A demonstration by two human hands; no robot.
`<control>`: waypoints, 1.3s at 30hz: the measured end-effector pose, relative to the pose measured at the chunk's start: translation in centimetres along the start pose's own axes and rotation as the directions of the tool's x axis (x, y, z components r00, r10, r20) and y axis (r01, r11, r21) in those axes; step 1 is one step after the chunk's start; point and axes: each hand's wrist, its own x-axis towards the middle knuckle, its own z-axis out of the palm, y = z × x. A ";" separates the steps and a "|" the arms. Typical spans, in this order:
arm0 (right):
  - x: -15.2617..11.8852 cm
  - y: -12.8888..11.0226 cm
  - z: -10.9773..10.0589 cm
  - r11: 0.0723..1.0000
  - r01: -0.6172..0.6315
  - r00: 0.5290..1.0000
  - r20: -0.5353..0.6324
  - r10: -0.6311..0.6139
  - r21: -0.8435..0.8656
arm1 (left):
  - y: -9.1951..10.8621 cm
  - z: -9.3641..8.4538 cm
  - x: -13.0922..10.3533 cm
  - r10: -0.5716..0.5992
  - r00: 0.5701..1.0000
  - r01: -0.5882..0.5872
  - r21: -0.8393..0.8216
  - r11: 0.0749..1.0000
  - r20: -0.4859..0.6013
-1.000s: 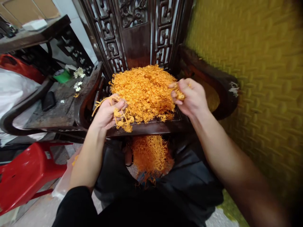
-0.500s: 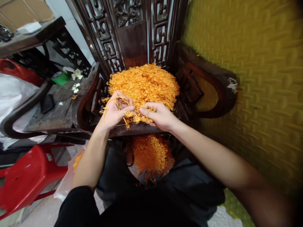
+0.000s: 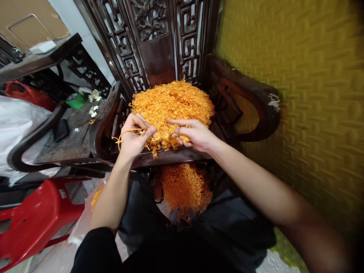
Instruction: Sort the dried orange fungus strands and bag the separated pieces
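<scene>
A large heap of orange, stringy pieces lies on the seat of a dark carved wooden chair. In front of its left side, my left hand pinches orange strands, and one long strand loops out past the wrist. To the right, my right hand has its fingers curled round a small bunch of orange pieces, with the index finger stretched toward the left hand. A gap separates the two hands. Below the seat edge, between my knees, sits a second pile of orange strands.
The chair's curved armrest stands at right beside a yellow textured surface. On the left are another wooden seat with a dark phone-like object, a green item, a white bag and a red plastic chair.
My hands have moved apart; the right index finger has straightened. The strand at my left hand now hangs in a longer loop. The camera view has shifted slightly.
</scene>
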 end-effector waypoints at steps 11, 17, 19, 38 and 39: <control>0.2 0.8 0.2 0.978 -0.124 0.861 0.471 0.191 -0.170 | 0.6 -0.2 -0.8 0.017 0.966 -0.063 0.172 0.983 0.258; -0.3 1.3 3.0 0.920 0.165 0.936 0.350 -0.033 -0.355 | 0.5 0.8 -1.3 0.092 0.977 -0.149 0.313 0.938 0.190; -0.4 1.0 3.2 0.900 0.231 0.930 0.356 -0.093 -0.369 | 0.5 1.0 -1.5 0.102 0.980 -0.157 0.344 0.926 0.174; -1.8 0.5 1.8 0.995 -0.021 0.862 0.503 0.067 -0.097 | 0.6 -1.2 1.6 -0.139 0.973 0.097 -0.218 0.971 -0.186; -1.7 0.0 1.2 0.999 0.013 0.894 0.448 0.006 -0.039 | 0.7 -1.0 1.4 -0.170 0.976 0.125 -0.288 0.949 -0.137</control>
